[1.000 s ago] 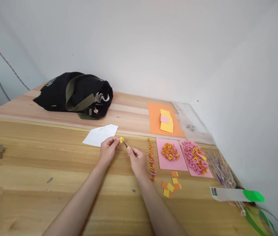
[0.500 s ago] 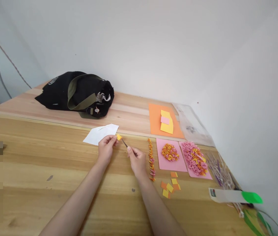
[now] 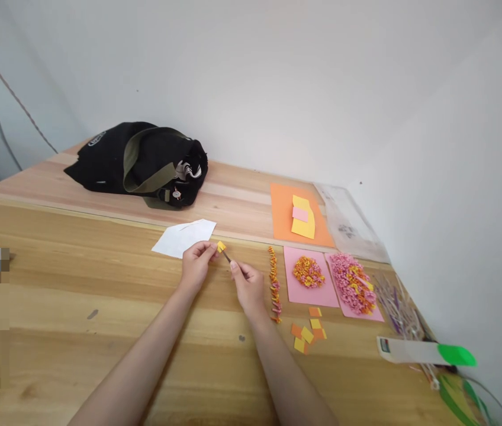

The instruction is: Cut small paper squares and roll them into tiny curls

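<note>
My left hand is closed, pinching a small yellow paper piece at its fingertips. A thin dark stick-like tool is gripped in my right hand, its tip touching or overlapping the lower edge of the yellow piece. Whether the tool is tweezers or a single rod, I cannot tell. Behind my left hand lies a white paper sheet. Right of my right hand runs a row of small orange, yellow and pink twisted curls.
Pink sheets carry piles of curls. Several orange and yellow paper pieces lie nearer me. An orange sheet, clear plastic sleeve, black bag, thin strips and white-and-green object surround the work area.
The yellow piece and my left fingertips have shifted slightly right, and the tool's tip now meets the piece's lower edge. The camera view has tilted a little.
</note>
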The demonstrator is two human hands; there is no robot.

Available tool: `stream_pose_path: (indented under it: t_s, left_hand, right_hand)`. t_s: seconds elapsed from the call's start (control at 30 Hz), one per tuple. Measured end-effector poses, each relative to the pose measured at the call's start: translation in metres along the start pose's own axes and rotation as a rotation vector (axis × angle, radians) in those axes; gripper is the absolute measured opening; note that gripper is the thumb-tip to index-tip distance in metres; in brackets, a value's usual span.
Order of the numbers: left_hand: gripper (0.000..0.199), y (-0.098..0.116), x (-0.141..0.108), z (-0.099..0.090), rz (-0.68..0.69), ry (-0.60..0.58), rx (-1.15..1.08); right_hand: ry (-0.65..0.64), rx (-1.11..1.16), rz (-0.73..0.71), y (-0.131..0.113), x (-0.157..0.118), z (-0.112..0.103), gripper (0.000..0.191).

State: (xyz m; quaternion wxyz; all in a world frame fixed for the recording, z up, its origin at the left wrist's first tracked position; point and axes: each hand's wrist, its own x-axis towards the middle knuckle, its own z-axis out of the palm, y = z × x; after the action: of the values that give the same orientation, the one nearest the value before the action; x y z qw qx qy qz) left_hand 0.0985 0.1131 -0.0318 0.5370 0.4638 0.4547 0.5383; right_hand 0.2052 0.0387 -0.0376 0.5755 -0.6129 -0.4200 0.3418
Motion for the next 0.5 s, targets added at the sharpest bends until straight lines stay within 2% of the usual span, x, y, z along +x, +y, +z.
stream_pose_path:
  t_s: [0.5]
  left_hand:
    - [0.02, -0.0008, -0.0003, -0.0007, 0.007, -0.026, 0.017]
  right_hand:
    - [0.009, -0.001, 0.003, 0.0002, 0.0005, -0.0002, 0.038]
